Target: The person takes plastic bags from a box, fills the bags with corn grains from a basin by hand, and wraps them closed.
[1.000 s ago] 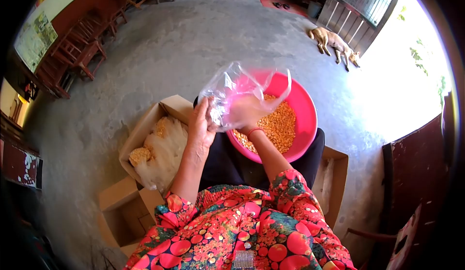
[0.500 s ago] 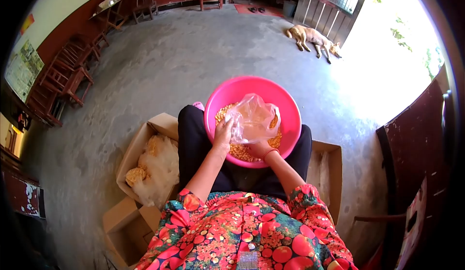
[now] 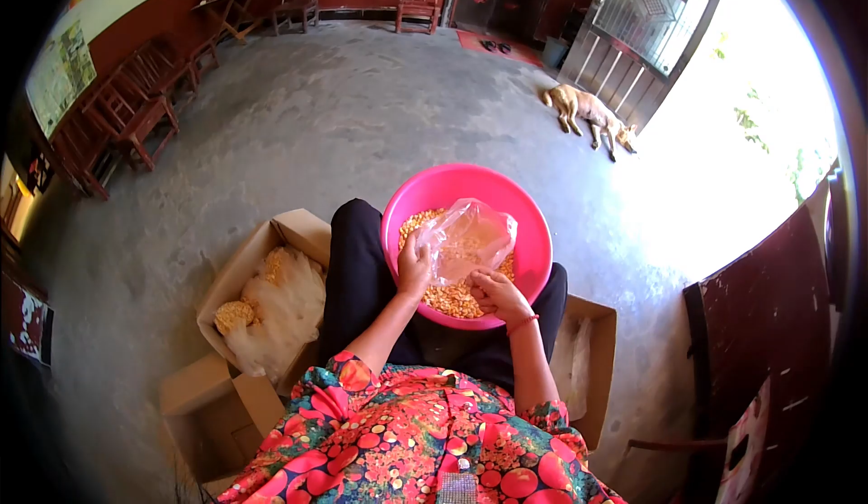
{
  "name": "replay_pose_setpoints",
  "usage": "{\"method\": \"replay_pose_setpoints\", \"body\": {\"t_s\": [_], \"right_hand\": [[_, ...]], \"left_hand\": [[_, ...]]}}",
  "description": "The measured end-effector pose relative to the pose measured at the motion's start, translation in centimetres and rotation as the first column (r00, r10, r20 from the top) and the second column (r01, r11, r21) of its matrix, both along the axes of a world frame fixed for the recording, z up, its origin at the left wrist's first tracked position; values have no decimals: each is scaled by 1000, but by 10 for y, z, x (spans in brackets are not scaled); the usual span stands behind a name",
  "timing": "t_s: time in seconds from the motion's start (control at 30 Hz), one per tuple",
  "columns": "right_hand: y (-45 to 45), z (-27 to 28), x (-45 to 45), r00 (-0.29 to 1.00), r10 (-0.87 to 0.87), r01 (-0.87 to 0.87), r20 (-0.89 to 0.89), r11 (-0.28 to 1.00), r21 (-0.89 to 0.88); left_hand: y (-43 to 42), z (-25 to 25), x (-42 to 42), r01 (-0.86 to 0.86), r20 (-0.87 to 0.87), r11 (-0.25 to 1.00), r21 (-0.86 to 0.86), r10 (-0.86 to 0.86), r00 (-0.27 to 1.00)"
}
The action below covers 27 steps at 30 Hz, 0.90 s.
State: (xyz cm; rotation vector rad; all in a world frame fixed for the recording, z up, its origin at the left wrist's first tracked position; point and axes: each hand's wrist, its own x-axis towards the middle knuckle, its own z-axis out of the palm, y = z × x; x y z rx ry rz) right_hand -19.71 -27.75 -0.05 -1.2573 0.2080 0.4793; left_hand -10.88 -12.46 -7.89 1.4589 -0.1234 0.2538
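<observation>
A pink basin [image 3: 535,224] rests on my lap, with yellow corn kernels [image 3: 449,301] spread over its bottom. Above the kernels is a clear plastic bag [image 3: 472,233]; its upper part bulges open. My left hand [image 3: 415,267] grips the bag's left edge. Beside the bag's lower right edge, over the kernels, my right hand [image 3: 499,294] has its fingers curled closed. What lies inside those fingers is hidden.
At my left, a cardboard box [image 3: 221,278] holds filled bags of corn, with another cardboard box [image 3: 203,414] nearer me. A third box [image 3: 597,359] stands at my right. A dog [image 3: 592,117] lies by the open door [image 3: 646,25]. Wooden chairs [image 3: 136,129] line the left wall.
My right hand has come up out of the kernels to the bag's edge, fingers curled. My left hand keeps its grip on the bag. The camera view has shifted slightly.
</observation>
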Motion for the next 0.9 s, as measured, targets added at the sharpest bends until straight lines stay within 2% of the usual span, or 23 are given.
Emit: {"method": "replay_pose_setpoints", "body": {"t_s": [0.03, 0.1, 0.17, 0.23, 0.27, 0.33, 0.37, 0.4, 0.43, 0.47, 0.57, 0.63, 0.67, 0.7, 0.73, 0.8, 0.83, 0.9], "right_hand": [[2, 9, 0, 1000, 12, -12, 0, 1000, -12], [7, 26, 1, 993, -101, 78, 67, 957, 280], [19, 50, 8, 972, -211, 168, 104, 933, 319], [31, 63, 19, 945, -284, 208, 160, 904, 375], [34, 63, 27, 949, -272, 199, 160, 908, 369], [37, 50, 45, 907, -317, 253, 277, 937, 241], [34, 34, 53, 910, -308, 247, 278, 940, 235], [29, 11, 64, 900, -187, 262, 393, 954, -146], [25, -10, 74, 890, -28, 282, 455, 819, -500], [20, -28, 76, 881, 56, 260, 470, 772, -580], [8, -42, 65, 845, 114, 291, 523, 723, -627], [3, -17, 51, 925, 117, 81, 363, 870, -486], [-3, -10, 46, 929, 160, 38, 335, 857, -515], [-9, -7, 43, 930, 202, -3, 308, 841, -541], [-20, -11, 44, 931, 197, 0, 308, 842, -539], [-38, -26, 46, 824, 413, 154, 387, 494, -856], [-36, -23, 45, 825, 411, 155, 388, 496, -854], [-32, -12, 47, 818, 467, 329, 335, 98, -939]], "left_hand": [[-1, 4, -1, -82, 91, 983, 162, 68, 994], [-1, 4, 0, -62, 69, 989, 134, 53, 996], [1, 4, -1, -44, 43, 992, 115, 39, 998], [2, 8, -4, -63, 113, 987, 146, 47, 993], [3, 10, -5, -55, 109, 988, 145, 40, 993], [3, 8, -4, -71, 105, 989, 130, 58, 993], [3, 8, -4, -77, 103, 990, 121, 64, 993], [6, 11, -6, -45, 78, 993, 113, 36, 996], [7, 14, -6, -54, 79, 993, 106, 46, 996], [7, 16, -5, -63, 78, 994, 95, 56, 995], [8, 18, -6, -61, 69, 997, 42, 58, 996], [12, 34, -12, 19, -57, 995, -93, -24, 998], [7, -6, 9, -52, 89, 999, -15, 53, 995], [12, -4, 12, -47, 88, 999, -13, 48, 995], [18, 5, 14, -29, 66, 996, -87, 35, 997], [33, 23, 15, -20, 75, 982, -189, 35, 997], [40, 32, 15, -15, 80, 971, -240, 35, 996], [51, 50, 11, 21, 94, 973, -230, 1, 996]]}}
